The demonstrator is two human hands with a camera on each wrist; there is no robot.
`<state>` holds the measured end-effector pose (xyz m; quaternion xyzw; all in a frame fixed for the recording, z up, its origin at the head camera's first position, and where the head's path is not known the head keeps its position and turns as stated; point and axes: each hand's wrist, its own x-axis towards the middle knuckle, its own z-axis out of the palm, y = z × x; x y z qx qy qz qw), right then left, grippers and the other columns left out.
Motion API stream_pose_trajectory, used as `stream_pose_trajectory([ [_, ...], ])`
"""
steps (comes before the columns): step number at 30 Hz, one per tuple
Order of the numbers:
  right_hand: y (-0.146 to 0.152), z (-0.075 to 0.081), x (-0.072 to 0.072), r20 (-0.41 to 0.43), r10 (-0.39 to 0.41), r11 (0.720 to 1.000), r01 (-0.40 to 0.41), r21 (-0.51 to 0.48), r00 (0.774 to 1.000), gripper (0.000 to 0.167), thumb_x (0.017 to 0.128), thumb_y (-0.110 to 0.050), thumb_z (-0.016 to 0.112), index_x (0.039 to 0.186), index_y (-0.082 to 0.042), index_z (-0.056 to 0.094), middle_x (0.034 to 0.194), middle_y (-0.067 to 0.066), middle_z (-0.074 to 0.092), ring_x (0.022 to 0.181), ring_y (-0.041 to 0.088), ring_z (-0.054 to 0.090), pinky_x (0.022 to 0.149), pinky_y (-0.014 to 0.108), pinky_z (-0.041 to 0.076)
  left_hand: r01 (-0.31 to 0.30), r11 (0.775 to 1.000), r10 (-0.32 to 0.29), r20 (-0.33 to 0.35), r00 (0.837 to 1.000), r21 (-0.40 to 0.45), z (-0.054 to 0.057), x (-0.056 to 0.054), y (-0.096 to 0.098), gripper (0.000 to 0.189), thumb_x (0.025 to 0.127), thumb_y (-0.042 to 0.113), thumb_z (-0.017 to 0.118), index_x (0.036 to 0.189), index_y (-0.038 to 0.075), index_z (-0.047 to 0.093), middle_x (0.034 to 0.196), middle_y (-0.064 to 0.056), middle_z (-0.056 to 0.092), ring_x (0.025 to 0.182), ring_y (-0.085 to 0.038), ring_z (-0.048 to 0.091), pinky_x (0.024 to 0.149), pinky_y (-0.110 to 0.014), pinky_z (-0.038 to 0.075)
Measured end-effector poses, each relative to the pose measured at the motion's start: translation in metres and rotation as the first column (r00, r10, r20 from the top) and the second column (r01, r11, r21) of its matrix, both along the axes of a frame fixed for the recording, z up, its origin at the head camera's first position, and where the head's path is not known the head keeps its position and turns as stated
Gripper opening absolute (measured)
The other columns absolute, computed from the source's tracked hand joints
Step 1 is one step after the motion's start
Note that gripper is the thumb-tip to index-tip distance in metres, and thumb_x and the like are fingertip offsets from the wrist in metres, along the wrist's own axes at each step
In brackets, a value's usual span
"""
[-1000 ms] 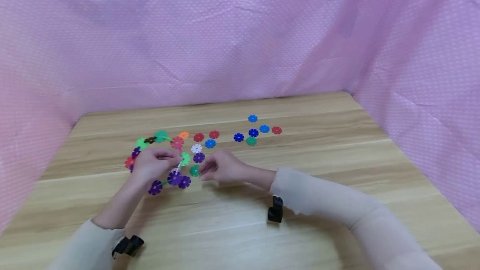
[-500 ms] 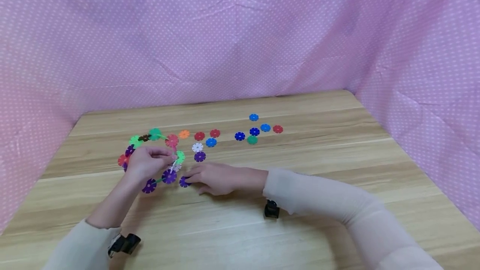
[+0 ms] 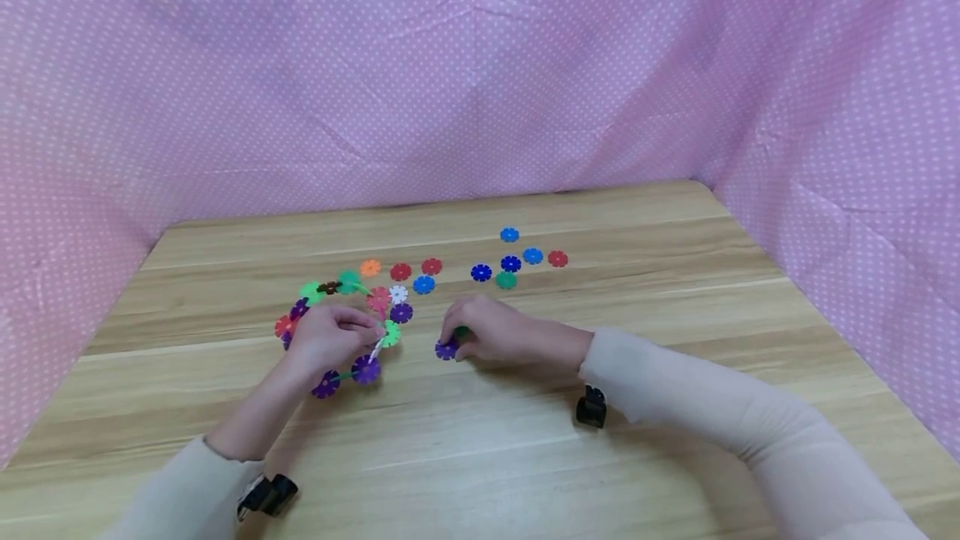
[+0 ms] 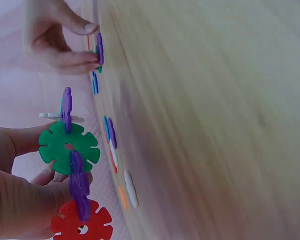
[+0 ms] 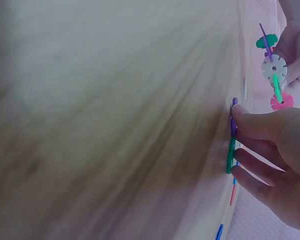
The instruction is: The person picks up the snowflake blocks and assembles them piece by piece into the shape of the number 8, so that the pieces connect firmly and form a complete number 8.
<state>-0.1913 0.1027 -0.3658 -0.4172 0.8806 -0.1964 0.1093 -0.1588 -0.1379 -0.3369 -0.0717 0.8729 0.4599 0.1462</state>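
My left hand [image 3: 326, 344] holds a curved chain of slotted plastic flower discs, pinching it near a light green disc [image 3: 391, 332]. Purple discs [image 3: 366, 370] form its near end, and a green disc [image 4: 82, 142] and a red disc [image 4: 97, 227] show close up in the left wrist view. Part of the chain is hidden behind this hand. My right hand [image 3: 491, 330] rests its fingertips on two loose discs at the tabletop, a purple disc [image 5: 233, 120] under the thumb and a green disc [image 5: 231, 156] by the fingers.
Behind the hands lie loose discs, among them an orange disc [image 3: 371, 267], a white disc [image 3: 398, 294] and a purple disc [image 3: 402, 313]. A farther group includes a dark blue disc [image 3: 481, 272]. Pink dotted cloth [image 3: 480, 90] surrounds the wooden table [image 3: 480, 457].
My right hand has moved right, and the loose purple and green discs have come along with it. The left hand and the chain first shifted slightly left, then right.
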Motion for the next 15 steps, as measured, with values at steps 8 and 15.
stream_pose_trajectory([
  [8, -0.008, 0.003, -0.005, 0.051, -0.041, 0.998, 0.038, 0.058, 0.998, 0.028, 0.080, -0.008, 0.077, 0.107, -0.014, 0.072, 0.104, -0.002, 0.068, 0.101, 0.010, 0.060, 0.088, 0.016, 0.052, 0.027, 0.999, -0.027, 0.013, 1.000, -0.040, -0.005, 0.002, 0.012, 0.017, 0.084, 0.014, 0.072, 0.095, 0.001, 0.073, 0.097, -0.012, 0.073, 0.072, -0.008, 0.066, 0.066, -0.023, 0.055],
  [15, -0.010, 0.008, -0.011, 0.203, -0.108, 0.984, 0.133, -0.117, 0.973, 0.012, 0.076, -0.008, 0.080, 0.084, -0.014, 0.074, 0.084, -0.004, 0.072, 0.076, 0.004, 0.063, 0.070, 0.016, 0.053, 0.031, 0.997, -0.028, 0.045, 0.999, -0.071, -0.007, 0.001, 0.014, 0.017, 0.085, 0.020, 0.073, 0.096, 0.007, 0.074, 0.095, -0.007, 0.070, 0.076, -0.013, 0.063, 0.064, -0.022, 0.049],
])
